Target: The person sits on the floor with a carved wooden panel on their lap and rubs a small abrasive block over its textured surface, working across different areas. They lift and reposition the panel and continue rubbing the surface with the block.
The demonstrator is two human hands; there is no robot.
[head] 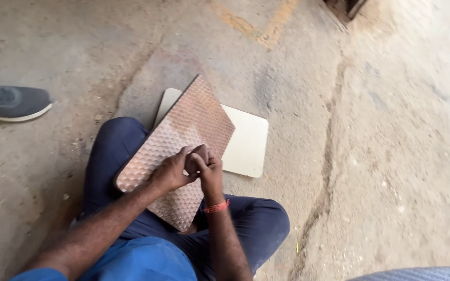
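A square copper-coloured panel (183, 130) with a raised honeycomb pattern rests tilted on my lap, its far corner pointing away from me. My left hand (173, 170) and my right hand (208, 165) meet at the panel's right edge, fingers curled tight together over it. What they pinch between them is hidden by the fingers. A red thread band (216, 207) circles my right wrist. Under the panel's far side a cream flat board (248, 143) with rounded corners lies on the ground.
I sit cross-legged in dark blue trousers (110, 156) on a dusty concrete floor (381, 156) with a crack running down it. Another person's grey shoe (10, 103) stands at the left edge. Faded yellow paint marks (259, 28) lie further away.
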